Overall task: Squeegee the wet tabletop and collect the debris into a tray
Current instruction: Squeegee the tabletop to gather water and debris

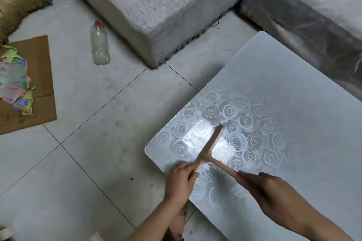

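Note:
A pale pink T-shaped squeegee (210,146) lies with its blade on the near left part of the glossy rose-patterned tabletop (274,103). My right hand (260,186) grips the squeegee's handle. My left hand (181,179) holds the near end of the blade at the table's left edge. A few water drops show on the tabletop to the right of the blade. No tray is in view.
A plastic bottle (99,44) stands on the tiled floor (88,143) to the left. Flat cardboard (39,84) with colourful paper scraps (14,82) lies at far left. A grey covered block (156,6) and a covered sofa (313,15) border the table.

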